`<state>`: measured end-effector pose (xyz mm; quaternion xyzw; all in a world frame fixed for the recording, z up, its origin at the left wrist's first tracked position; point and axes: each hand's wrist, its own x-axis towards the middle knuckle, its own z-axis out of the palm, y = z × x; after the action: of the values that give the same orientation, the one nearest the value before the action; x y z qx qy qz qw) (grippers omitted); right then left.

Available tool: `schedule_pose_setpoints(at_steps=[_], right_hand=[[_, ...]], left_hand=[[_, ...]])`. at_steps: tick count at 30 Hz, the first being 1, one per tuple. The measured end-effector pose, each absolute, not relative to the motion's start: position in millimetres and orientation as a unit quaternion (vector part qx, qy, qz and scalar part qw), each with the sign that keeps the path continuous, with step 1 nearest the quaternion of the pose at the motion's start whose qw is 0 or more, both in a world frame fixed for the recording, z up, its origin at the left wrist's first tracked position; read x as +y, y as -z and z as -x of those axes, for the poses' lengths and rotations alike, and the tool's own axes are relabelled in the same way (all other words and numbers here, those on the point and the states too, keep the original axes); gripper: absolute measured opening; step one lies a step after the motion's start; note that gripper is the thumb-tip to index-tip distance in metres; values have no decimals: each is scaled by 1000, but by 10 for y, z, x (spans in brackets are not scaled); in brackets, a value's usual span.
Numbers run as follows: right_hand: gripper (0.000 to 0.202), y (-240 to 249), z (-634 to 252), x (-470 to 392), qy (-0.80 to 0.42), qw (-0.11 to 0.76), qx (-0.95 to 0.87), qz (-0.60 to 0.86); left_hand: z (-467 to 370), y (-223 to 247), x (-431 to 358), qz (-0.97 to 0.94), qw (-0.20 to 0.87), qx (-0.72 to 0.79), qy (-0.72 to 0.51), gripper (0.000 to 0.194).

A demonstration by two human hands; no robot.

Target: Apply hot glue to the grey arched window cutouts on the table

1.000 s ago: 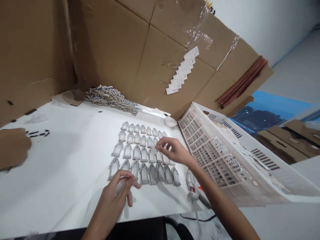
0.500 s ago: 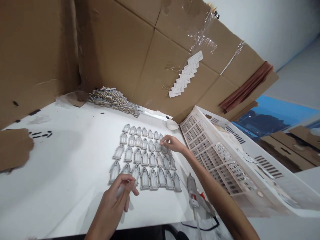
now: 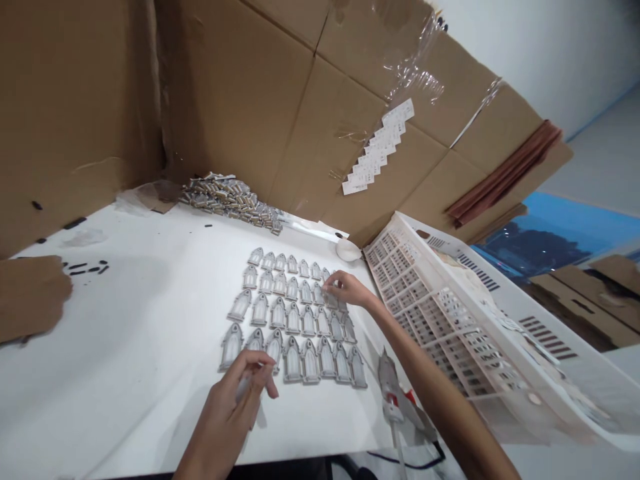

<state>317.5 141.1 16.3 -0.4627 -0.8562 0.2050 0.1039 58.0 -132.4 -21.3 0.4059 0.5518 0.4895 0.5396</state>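
Small grey arched pieces point(image 3: 293, 359) lie in several rows on the white table point(image 3: 140, 333). My left hand point(image 3: 245, 390) hovers at the front left of the rows, fingers curled together; something pale shows within it, too small to make out. Over the right end of the second row from the back is my right hand point(image 3: 345, 288), its thumb and fingertips pinched together at the pieces; whatever lies between them is hidden. A glue gun point(image 3: 390, 390) rests on the table beside my right forearm.
A white plastic crate point(image 3: 440, 320) stands at the right. Cardboard walls point(image 3: 240, 100) rise behind the table, with a heap of small grey pieces point(image 3: 230, 200) at their foot. A small white dish point(image 3: 348, 250) sits near the crate. Torn cardboard point(image 3: 35, 297) lies left.
The whole view has shifted slightly, so that things appear a little farther right. Both hands keep nearly the same pose and place over the table.
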Motion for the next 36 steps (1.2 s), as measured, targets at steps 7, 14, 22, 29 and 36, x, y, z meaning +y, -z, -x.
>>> schedule_pose_setpoints(at_steps=[7, 14, 22, 29, 36], right_hand=[[28, -343, -3132, 983, -155, 172, -846, 480], [20, -745, -2484, 372, -183, 283, -836, 434], [26, -240, -2133, -527, -269, 535, -616, 513], [26, 331, -2152, -873, -325, 599, -514, 520], [24, 355, -2169, -884, -338, 581, -553, 493]], left_hand=[[-566, 280, -1300, -426, 527, 547, -491, 46], [-543, 321, -1250, -445, 479, 561, -507, 48], [-578, 193, -1227, -450, 432, 552, -553, 48], [-496, 220, -1206, -462, 420, 558, -547, 33], [-460, 252, -1155, -461, 415, 549, -560, 37]])
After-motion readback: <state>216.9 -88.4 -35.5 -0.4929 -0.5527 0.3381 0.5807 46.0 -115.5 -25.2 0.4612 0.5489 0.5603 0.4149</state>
